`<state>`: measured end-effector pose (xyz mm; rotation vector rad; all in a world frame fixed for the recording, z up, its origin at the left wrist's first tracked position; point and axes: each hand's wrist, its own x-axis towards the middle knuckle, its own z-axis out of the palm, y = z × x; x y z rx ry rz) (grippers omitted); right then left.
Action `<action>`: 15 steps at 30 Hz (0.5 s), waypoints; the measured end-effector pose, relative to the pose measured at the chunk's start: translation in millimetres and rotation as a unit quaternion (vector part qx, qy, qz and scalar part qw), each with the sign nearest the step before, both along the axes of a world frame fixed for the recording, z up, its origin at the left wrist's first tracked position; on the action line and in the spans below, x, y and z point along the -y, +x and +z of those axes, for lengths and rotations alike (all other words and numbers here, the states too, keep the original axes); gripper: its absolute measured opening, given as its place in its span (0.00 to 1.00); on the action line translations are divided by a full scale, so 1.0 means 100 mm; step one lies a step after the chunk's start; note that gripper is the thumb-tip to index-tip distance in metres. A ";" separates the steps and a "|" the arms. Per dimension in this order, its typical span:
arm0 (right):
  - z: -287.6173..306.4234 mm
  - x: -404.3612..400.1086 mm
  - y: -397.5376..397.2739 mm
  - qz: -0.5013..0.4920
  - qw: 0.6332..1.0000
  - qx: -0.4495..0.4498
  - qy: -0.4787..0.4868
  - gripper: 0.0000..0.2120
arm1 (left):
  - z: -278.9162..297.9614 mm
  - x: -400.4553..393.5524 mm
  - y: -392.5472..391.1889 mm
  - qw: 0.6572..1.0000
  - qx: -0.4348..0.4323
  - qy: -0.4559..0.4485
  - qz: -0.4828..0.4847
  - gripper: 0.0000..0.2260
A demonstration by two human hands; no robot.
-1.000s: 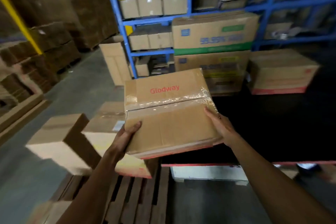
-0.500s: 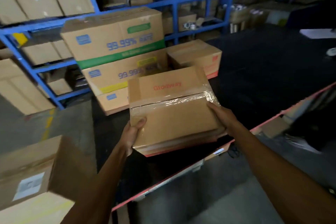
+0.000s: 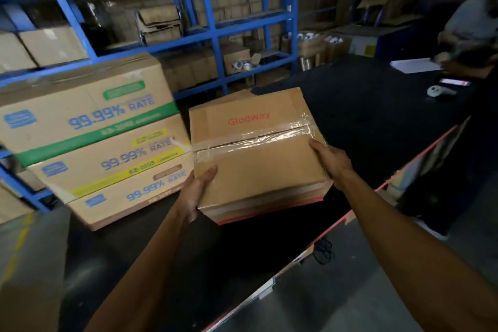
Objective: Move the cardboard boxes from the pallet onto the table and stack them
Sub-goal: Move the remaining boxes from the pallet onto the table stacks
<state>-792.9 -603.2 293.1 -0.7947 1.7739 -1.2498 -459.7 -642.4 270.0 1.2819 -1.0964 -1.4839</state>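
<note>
"Glodway" on held box [image 3: 258, 159], "99.99% RATE" on stacked boxes [image 3: 89, 121]

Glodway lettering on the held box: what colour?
Red, on the held box, seen in the head view.

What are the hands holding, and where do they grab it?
Both hands hold one taped cardboard box. The left hand has its grip on the near left corner, the right hand on the right side edge.

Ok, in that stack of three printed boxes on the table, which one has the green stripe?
The top box of the stack has the green stripe along its lower edge. The middle box beneath it has a yellow stripe, and the bottom box shows neither colour.
</note>
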 end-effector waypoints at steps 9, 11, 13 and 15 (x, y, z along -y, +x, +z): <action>0.47 0.86 -0.99 0.037 0.998 0.020 -0.056 0.25 | 0.57 0.65 -1.02 0.998 -0.032 -0.042 0.043 0.19; 0.55 1.14 -1.13 0.052 0.996 0.034 -0.066 0.23 | 0.68 0.81 -1.13 0.997 -0.030 -0.058 0.046 0.19; 0.61 1.43 -1.23 0.060 0.994 0.034 -0.079 0.21 | 0.76 1.01 -1.21 0.995 -0.020 -0.081 0.045 0.20; 0.68 1.75 -1.32 0.079 0.992 0.039 -0.089 0.20 | 0.83 1.27 -1.29 0.994 -0.017 -0.099 0.052 0.20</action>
